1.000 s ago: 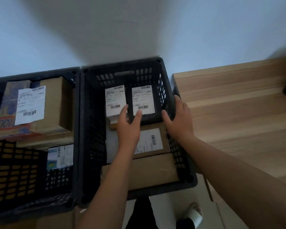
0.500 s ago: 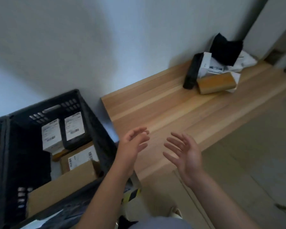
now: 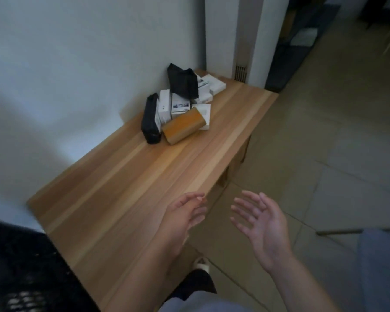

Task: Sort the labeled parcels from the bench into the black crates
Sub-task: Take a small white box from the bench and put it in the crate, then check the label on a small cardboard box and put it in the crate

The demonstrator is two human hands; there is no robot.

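A pile of parcels sits at the far end of the wooden bench (image 3: 131,190), against the wall: a brown cardboard box (image 3: 183,125) in front, a black parcel (image 3: 150,119) to its left, several white boxes (image 3: 178,106) and a black bag (image 3: 183,81) on top. My left hand (image 3: 182,216) hovers over the bench's near edge, fingers relaxed and empty. My right hand (image 3: 260,224) is beside it over the floor, palm up, fingers spread, holding nothing. A corner of one black crate (image 3: 23,271) shows at the lower left; its contents are hidden.
A white wall runs along the bench's left side, with a pillar (image 3: 221,34) behind its far end. Tiled floor (image 3: 324,143) lies to the right. A dark shelf unit (image 3: 297,39) stands at the upper right. My foot (image 3: 202,263) shows below the bench edge.
The view has swung right from the crates to the bench and its parcel pile. Both hands left the crate's parcels and now hang empty over the bench's near edge.
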